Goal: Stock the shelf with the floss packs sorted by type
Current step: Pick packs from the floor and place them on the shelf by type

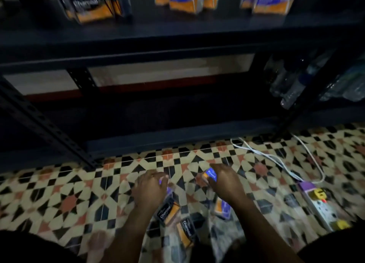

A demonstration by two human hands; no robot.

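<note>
Right hand (pixel 223 181) low over the patterned tile floor (pixel 59 193), fingers curled round a blue "Round" floss pack (pixel 210 174), its orange end toward the left hand. Left hand (pixel 151 187) just beside it, palm down, fingers bent over something with a sliver of blue-violet at the fingertips; too blurred to tell whether gripped or merely covered. Directly below the left hand, on the floor, a black-and-orange "Charcoal" pack (pixel 167 212), tilted, with a second Charcoal pack (pixel 186 233) lying just nearer the person. Under the right wrist, a blue-and-orange pack (pixel 222 207) flat on the tiles, label unreadable. Both bare forearms reaching in from the bottom edge, dark clothing at the lower corners. To the right, well apart from the packs, a white power strip (pixel 324 209) with yellow plugs, its white cable (pixel 266 154) looping back toward the black metal shelf unit (pixel 138 43). On the upper shelf board, three clusters standing upright: Charcoal packs on the shelf (pixel 92 7) at left, Round packs on the shelf (pixel 185 0) in the middle, and a further group of blue-and-orange packs (pixel 270 0) at right with lettering smeared by motion blur. Lower down on the right, behind an upright post, clear plastic bottles (pixel 292 85) leaning together in shadow. Whole view dim and blurred.
</note>
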